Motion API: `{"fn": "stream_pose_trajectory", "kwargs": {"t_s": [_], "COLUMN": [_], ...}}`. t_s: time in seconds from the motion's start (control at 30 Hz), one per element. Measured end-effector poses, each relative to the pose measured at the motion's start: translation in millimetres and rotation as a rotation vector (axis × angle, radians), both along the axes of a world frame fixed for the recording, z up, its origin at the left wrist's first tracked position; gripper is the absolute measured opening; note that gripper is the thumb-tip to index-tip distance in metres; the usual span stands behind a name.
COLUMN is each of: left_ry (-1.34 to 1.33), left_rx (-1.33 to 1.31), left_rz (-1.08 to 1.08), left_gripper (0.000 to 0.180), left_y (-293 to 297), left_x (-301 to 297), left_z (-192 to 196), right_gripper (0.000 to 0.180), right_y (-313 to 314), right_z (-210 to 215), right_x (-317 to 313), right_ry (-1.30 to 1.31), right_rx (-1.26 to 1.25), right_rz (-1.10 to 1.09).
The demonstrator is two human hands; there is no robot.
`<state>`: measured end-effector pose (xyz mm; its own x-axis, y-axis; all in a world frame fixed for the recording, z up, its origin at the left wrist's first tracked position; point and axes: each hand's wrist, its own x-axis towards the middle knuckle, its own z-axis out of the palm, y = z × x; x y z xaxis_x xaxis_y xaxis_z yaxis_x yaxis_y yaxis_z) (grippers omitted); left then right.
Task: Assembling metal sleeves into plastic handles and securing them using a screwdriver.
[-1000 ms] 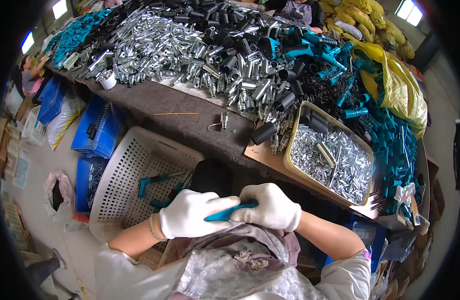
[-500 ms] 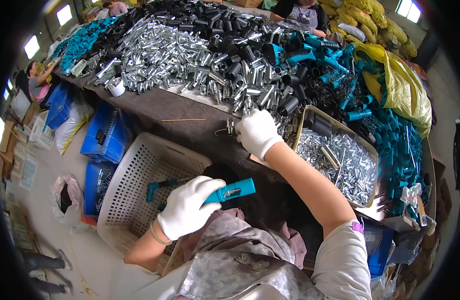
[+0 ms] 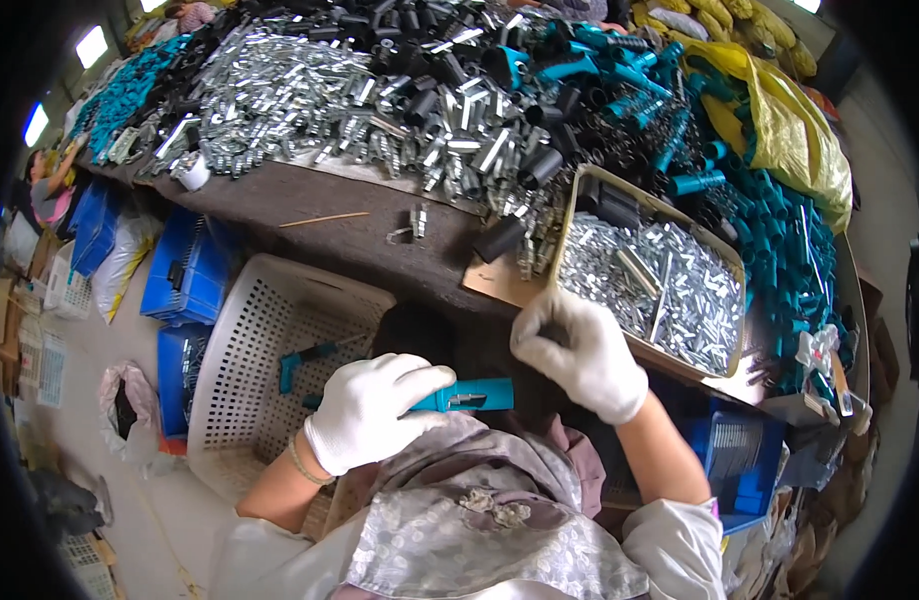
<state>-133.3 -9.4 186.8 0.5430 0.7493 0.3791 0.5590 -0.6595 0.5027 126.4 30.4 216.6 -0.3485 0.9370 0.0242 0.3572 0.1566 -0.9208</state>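
My left hand [image 3: 375,412], in a white knit glove, is wrapped around a teal plastic tube-shaped housing [image 3: 480,395] with a slot showing metal inside. The housing lies level in front of my body, its end pointing right. My right hand [image 3: 585,360], also gloved, is a short way right of that end, thumb and fingertips curled together; what they hold, if anything, is hidden. Beyond the hands, a small metal fitting [image 3: 420,222] with a wire loop and a black sleeve [image 3: 502,238] lie near the table edge.
Heaped metal parts [image 3: 280,90] cover the table [image 3: 350,190]. An open tray [image 3: 648,350] of small metal pins stands at right, beside piled teal housings [image 3: 780,240]. A white perforated basket [image 3: 215,400] at left holds a teal pistol-shaped tool [image 3: 292,368]. Blue bins [image 3: 185,270] stand farther left.
My right hand has drawn back from the metal pieces at the table edge to beside the teal housing. The left hand keeps its hold on the housing, now more level. The view has shifted.
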Motion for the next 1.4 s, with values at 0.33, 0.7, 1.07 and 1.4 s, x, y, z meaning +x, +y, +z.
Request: {"fn": "stream_pose_trajectory", "kwargs": {"t_s": [0.33, 0.7, 1.07, 1.4], "left_ry": [0.087, 0.148, 0.134, -0.051], "left_rx": [0.047, 0.047, -0.468, -0.050], "left_rz": [-0.362, -0.375, -0.255, -0.231], "left_gripper": [0.070, 0.068, 0.072, 0.050], "left_y": [7.1, 4.3, -9.0, -8.2], "left_x": [87.5, 114.3, 112.5, 105.7], "left_z": [-6.9, -9.3, -7.4, -21.2], "right_gripper": [0.005, 0.046, 0.043, 0.022], "right_y": [-87.8, -113.6, -97.1, -48.6], "right_z": [-47.6, -64.9, -72.4, -19.5], "right_x": [32.0, 60.2, 71.5, 96.5], "right_ry": [0.169, -0.180, -0.438, -0.397], "right_rx": [-0.148, 0.361, 0.731, 0.858], "right_rz": [-0.349, -0.169, 0.073, -0.488]}}
